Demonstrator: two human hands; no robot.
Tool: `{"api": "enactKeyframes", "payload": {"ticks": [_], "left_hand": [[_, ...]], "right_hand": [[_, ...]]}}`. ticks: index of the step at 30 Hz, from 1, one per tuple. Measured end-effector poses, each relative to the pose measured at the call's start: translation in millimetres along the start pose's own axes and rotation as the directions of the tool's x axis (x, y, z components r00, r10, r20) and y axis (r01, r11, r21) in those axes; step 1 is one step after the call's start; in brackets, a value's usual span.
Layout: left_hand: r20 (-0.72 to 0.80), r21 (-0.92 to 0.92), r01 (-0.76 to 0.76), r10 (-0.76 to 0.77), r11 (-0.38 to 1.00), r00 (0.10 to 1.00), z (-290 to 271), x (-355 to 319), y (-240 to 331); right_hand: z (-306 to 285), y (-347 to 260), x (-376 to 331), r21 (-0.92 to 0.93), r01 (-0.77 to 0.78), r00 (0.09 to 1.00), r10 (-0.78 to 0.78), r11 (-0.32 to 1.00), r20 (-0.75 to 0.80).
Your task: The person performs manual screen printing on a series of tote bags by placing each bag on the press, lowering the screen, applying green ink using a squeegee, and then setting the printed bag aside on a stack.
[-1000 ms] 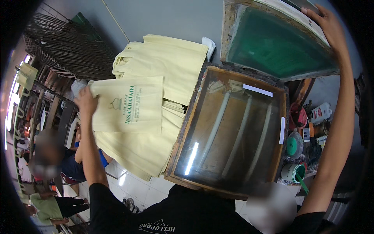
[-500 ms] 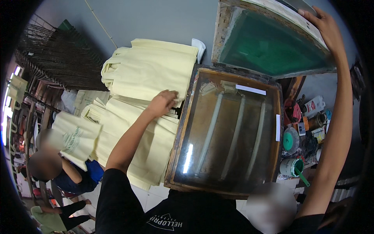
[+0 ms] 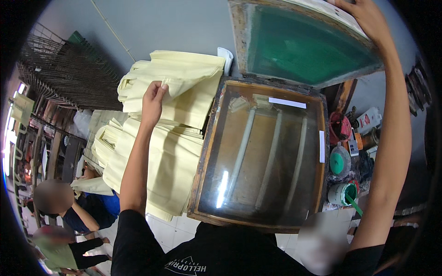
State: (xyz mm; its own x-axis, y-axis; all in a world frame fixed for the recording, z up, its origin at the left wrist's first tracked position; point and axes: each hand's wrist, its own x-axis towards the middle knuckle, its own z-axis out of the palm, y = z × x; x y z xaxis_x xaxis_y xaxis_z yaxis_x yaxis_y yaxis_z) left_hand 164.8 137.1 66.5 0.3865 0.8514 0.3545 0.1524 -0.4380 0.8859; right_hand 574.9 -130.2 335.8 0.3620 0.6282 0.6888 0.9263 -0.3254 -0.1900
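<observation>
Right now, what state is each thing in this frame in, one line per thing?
Printing screen frame: raised, tilted up off the table.
Right hand: gripping the raised frame's top edge.
Left hand: pinching the top cream bag's corner.
Cream cloth bags: stacked flat, unprinted side showing.
Glass-topped table: uncovered, tube lamps inside unlit.
Green ink tub: open, stick standing in it.

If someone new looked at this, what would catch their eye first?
Probably the green screen, tilted up at top right with the right hand on its frame. Below it, in the middle, lies a glass-topped wooden box with pale tubes inside. To its left, the left hand lifts one cream bag off a big pile.
</observation>
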Motion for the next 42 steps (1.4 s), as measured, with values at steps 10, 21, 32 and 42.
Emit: {"api": "enactKeyframes", "payload": {"ticks": [10,21,32,42], "left_hand": [[0.718,-0.01,-0.539,0.382,0.842,0.583,237,-265,28],[0.799,-0.084,-0.242,0.21,0.967,0.564,323,-264,89],[0.72,0.539,-0.464,-0.099,0.703,0.687,427,-130,54],[0.725,0.579,-0.433,-0.192,0.691,0.662,451,-122,69]], "right_hand": [[8,30,23,-0.124,0.085,0.996,-0.085,0.989,0.008],[6,45,15,-0.036,0.213,0.975,-0.214,0.976,-0.05],[3,44,9,0.01,0.24,0.97,-0.239,0.971,-0.039],[-1,40,5,0.003,0.229,0.973,-0.228,0.974,-0.038]]}}
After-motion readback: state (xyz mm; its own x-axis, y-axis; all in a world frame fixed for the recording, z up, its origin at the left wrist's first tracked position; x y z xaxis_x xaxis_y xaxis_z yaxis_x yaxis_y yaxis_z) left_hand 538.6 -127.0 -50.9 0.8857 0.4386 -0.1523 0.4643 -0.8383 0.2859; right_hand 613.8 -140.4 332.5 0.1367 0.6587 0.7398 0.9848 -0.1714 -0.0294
